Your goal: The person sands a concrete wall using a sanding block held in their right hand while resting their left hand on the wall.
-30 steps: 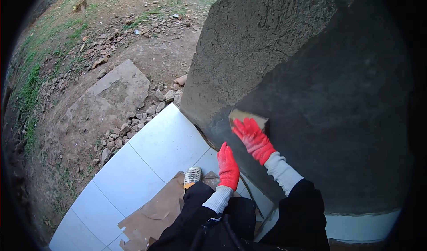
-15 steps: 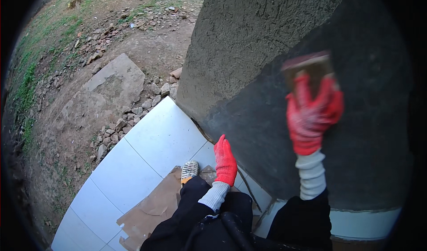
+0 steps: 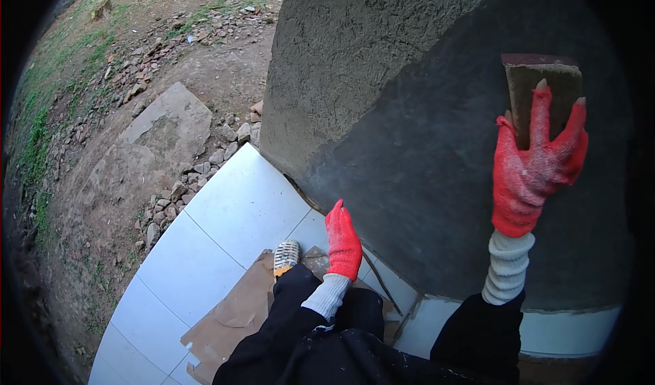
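A rectangular brown block with a dark red far edge [image 3: 556, 88], like a sanding block or sponge, lies flat against the smooth dark grey part of the wall [image 3: 423, 173]. My right hand [image 3: 535, 156], in a red coated glove with bare fingertips showing, grips it from behind, fingers spread over its back. My left hand [image 3: 343, 243], gloved in red too, hovers over my lap near the wall's base. Its fingers are stretched out together, and I see nothing in them.
Rough, lighter plaster [image 3: 348, 64] covers the wall's upper left. White floor tiles [image 3: 239, 201] meet its base; torn cardboard [image 3: 235, 303] lies under my shod foot [image 3: 286, 255]. A thin dark rod [image 3: 383, 284] rests beside the wall. Rubble [image 3: 179, 193] and bare soil lie left.
My right hand has slid the block right and slightly up along the dark wall. My left hand stays nearly in place. The whole view has shifted a little.
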Tool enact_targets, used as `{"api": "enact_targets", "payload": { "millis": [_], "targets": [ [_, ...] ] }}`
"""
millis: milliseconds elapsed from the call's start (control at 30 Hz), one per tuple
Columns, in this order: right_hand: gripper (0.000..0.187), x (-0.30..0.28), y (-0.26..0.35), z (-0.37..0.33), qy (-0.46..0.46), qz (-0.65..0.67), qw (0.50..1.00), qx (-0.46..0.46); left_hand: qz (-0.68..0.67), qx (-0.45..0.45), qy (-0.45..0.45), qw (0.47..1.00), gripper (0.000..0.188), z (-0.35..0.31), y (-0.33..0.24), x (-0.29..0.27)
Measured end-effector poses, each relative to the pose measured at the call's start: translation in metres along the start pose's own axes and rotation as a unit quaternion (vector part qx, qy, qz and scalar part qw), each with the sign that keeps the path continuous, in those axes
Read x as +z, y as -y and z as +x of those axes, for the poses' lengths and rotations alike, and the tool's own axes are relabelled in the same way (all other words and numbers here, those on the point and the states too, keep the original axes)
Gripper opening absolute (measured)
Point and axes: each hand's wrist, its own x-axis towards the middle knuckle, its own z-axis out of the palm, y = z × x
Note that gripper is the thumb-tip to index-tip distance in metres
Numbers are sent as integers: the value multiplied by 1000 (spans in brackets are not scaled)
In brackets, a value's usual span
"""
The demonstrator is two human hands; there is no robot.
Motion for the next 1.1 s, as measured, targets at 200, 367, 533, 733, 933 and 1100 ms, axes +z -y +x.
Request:
{"api": "enact_targets", "payload": {
  "millis": [200, 367, 533, 733, 933, 1100],
  "targets": [
    [50, 38, 135, -173, 166, 22, 932, -320, 17, 36, -9, 999, 43, 8, 4, -4],
    [51, 46, 122, -178, 167, 71, 934, -308, 5, 31, -50, 998, 47, 6, 7, 4],
    [79, 8, 22, -30, 77, 45, 996, -32, -18, -1, -5, 1000, 43, 1, 4, 4],
    [73, 31, 79, -83, 56, 31, 997, -51, -33, 4, -23, 999, 43, 5, 0, 0],
    [58, 55, 151, -223, 186, 144, 908, -348, -20, -21, -17, 999, 42, 7, 2, 3],
    [66, 22, 63, -100, 93, 107, 979, -147, 18, 28, 2, 999, 43, -2, 2, 6]
  ]
}}
